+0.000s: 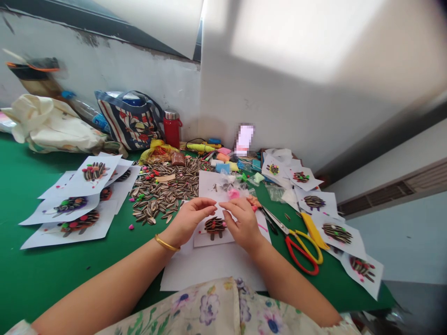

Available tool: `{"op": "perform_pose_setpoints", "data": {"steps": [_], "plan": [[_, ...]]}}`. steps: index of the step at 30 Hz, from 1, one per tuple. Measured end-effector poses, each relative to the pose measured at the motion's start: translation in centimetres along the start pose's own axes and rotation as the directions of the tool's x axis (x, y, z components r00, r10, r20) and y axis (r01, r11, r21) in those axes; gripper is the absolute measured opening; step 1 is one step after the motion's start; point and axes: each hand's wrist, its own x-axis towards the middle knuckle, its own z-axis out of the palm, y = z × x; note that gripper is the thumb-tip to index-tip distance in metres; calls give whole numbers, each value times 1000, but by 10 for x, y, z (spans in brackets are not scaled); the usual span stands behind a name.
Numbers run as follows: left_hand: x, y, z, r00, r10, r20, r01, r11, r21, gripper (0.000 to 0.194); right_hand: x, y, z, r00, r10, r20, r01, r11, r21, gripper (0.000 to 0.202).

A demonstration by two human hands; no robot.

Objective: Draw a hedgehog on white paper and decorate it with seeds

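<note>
My left hand (192, 218) and my right hand (242, 223) hover close together over a white card (202, 241). The card bears a hedgehog figure (214, 226) made of striped seeds with small red dots. Thumb and index finger of each hand are pinched; whatever lies between them is too small to make out. White sheets (213, 267) lie beneath the card. Left of the sheets spreads a heap of sunflower seeds (171, 186). Pink clay (233, 193) sits just beyond my fingertips.
Finished cards lie at the left (77, 186) and right (344, 232). Scissors (300, 251) and a yellow cutter (312, 230) rest right of my right hand. Behind stand a red bottle (172, 130), a patterned bag (129, 121) and a phone (244, 139).
</note>
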Motion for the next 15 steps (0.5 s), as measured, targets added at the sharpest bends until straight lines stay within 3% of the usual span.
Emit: {"op": "perform_pose_setpoints", "data": {"steps": [6, 12, 15], "plan": [[0, 1, 3, 999, -54, 4, 54, 999, 1, 31, -1, 1, 3, 1000, 11, 13, -11, 1000, 7, 24], [1, -5, 0, 999, -33, 35, 31, 998, 49, 30, -2, 1, 6, 999, 33, 16, -34, 999, 41, 22], [0, -6, -1, 999, -23, 37, 18, 993, 120, 40, -2, 0, 7, 999, 36, 28, -38, 997, 72, 20]]}}
